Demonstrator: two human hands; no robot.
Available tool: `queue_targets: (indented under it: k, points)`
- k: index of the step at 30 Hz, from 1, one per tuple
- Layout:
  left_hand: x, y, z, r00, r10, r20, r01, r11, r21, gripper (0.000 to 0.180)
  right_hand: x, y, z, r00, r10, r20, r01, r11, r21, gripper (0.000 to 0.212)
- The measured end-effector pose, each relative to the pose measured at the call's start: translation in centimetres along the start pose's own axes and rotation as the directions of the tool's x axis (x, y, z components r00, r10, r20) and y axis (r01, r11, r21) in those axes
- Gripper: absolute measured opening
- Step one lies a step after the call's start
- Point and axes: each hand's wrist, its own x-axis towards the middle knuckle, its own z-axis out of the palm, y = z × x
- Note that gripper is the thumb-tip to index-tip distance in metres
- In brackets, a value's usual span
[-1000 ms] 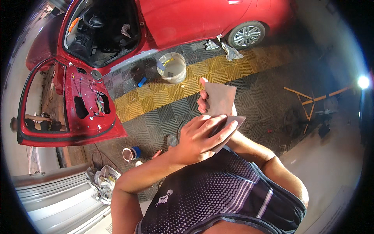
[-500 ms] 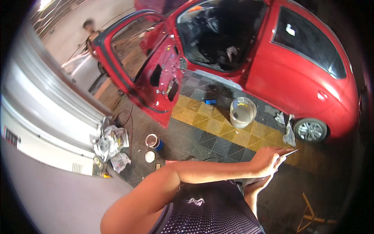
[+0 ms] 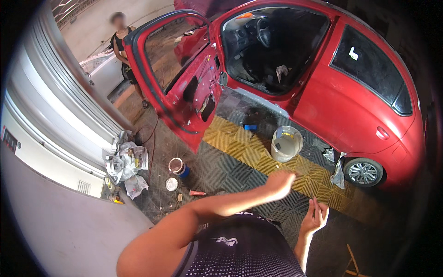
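My left hand [image 3: 280,184] is at the end of my bent arm, in front of my chest. Motion blurs its fingers, so I cannot tell what they hold. To its right and nearer me, my right hand [image 3: 315,218] is raised with fingers pressed together. A thin, pale, edge-on sliver [image 3: 311,189] rises from those fingertips; its kind is too small to make out. The two hands are apart. Beyond them stands a whitish bucket [image 3: 287,152] with murky contents, and a blue block [image 3: 250,127] lies behind it on the floor.
A red car [image 3: 341,101] fills the far side, its front door [image 3: 196,124] swung wide. At left are an open tub [image 3: 178,167], a white lid [image 3: 171,184], a red tube [image 3: 197,193] and crumpled paper [image 3: 127,161]. Another person [image 3: 121,46] stands beyond the door.
My hands, close together before, have separated. The left has moved left and away from me, the right a little nearer me. The other person now shows more fully beside the door.
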Motion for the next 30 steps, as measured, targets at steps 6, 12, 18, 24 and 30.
queue_targets:
  k: [6,12,18,24,30]
  points:
    - [-1.3,4.2,-2.1,0.971,0.202,-0.125,-0.216,0.970,-0.112,0.044,-2.3,1.8,0.8,0.573,0.808,0.138,-0.692,0.387,0.609,0.018]
    - [-2.7,5.4,4.4,0.984,0.061,0.167,-0.017,0.967,-0.254,0.044,-1.4,0.4,2.8,0.543,0.688,0.482,-0.570,-0.119,0.813,0.067]
    - [-5.4,7.6,4.1,0.924,0.358,-0.135,-0.383,0.857,-0.345,0.045,-0.9,1.5,2.2,0.683,0.627,0.374,-0.372,-0.143,0.917,0.094]
    - [-4.3,8.8,3.1,0.928,0.343,-0.146,-0.371,0.886,-0.276,0.049,0.6,-1.0,1.3,0.692,0.580,0.430,-0.503,-0.040,0.863,0.106]
    - [0.1,5.6,3.4,0.990,0.081,-0.114,-0.116,0.927,-0.356,0.046,-3.8,-1.9,2.5,0.641,0.602,0.476,-0.565,-0.050,0.824,0.070]
